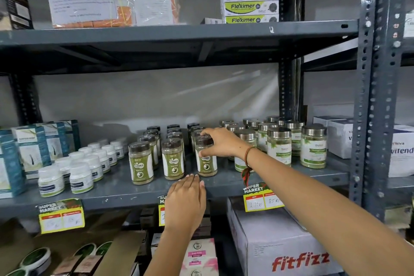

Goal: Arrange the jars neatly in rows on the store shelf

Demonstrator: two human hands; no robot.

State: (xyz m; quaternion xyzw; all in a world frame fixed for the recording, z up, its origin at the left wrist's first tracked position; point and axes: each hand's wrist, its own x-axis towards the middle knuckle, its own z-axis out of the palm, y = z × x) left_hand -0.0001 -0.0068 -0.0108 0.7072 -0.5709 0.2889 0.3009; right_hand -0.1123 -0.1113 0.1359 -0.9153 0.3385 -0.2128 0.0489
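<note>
My right hand [220, 142] is gripping the front jar [206, 159] of the right row, near the shelf [116, 188] edge. My left hand [187, 197] is lying flat and open on that edge, holding nothing.

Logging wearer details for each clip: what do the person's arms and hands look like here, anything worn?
Both forearms are bare, with no sleeves in view and no gloves. The right hand has a thin reddish-brown band around the wrist, with a red and green tassel hanging from it. The left hand and its wrist carry nothing visible.
</note>
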